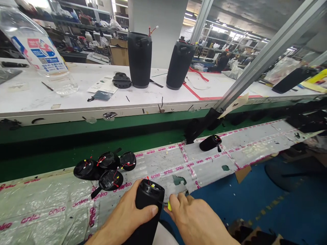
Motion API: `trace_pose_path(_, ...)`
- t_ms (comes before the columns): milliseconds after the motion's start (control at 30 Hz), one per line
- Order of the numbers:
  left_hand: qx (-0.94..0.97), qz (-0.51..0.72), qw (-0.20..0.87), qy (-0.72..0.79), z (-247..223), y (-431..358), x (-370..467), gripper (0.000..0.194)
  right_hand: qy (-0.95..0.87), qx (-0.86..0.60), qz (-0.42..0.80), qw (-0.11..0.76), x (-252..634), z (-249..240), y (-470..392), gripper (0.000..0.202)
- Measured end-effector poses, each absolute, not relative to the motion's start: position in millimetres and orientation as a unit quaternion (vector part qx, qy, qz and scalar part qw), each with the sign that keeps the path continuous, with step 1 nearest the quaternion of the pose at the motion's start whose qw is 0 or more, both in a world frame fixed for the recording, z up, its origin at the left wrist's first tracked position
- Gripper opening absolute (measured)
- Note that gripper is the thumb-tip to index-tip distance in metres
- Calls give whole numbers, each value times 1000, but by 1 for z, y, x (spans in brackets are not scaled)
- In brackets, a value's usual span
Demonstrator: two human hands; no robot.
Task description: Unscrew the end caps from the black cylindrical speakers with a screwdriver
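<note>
My left hand point(130, 207) is wrapped round a black cylindrical speaker point(147, 217), thumb across its near side. The speaker stands nearly upright, tilted a little, with its top end uncovered and small wire connectors showing inside. Closed round a small yellow-handled screwdriver point(169, 206), my right hand point(195, 217) is just right of the speaker. The screwdriver's thin metal shaft points at the speaker's side near the top rim; most of the handle is hidden in my fingers. Left of my hands lie several round black speaker parts point(110, 179) with red and yellow wires.
Another black speaker point(210, 143) lies on the plastic-covered lower shelf point(158, 160). On the white upper bench point(97, 103) stand two speakers point(140, 61), a black end cap point(122, 80), tags point(104, 90) and a clear bottle point(48, 54). A slanted metal post point(255, 63) crosses at the right.
</note>
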State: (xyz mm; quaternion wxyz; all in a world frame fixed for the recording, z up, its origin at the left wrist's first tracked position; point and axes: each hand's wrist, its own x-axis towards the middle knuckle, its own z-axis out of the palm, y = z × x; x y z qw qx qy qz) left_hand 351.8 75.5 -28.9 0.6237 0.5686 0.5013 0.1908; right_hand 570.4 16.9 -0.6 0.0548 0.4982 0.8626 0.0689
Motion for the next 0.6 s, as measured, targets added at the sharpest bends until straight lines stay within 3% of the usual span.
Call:
trace_pose_path(100,541,214,679,448,-23,77,351,65,844,528,-50,-78,575,-8,11,7)
trace_pose_path(233,505,230,726,406,-18,80,351,64,715,630,-163,-256,578,-17,-1,28)
trace_pose_path(467,519,172,704,453,-25,74,340,80,685,626,-207,-311,568,-22,14,38)
trace_pose_path(600,488,173,729,448,-39,75,332,79,557,679,-348,-329,571,-36,19,48)
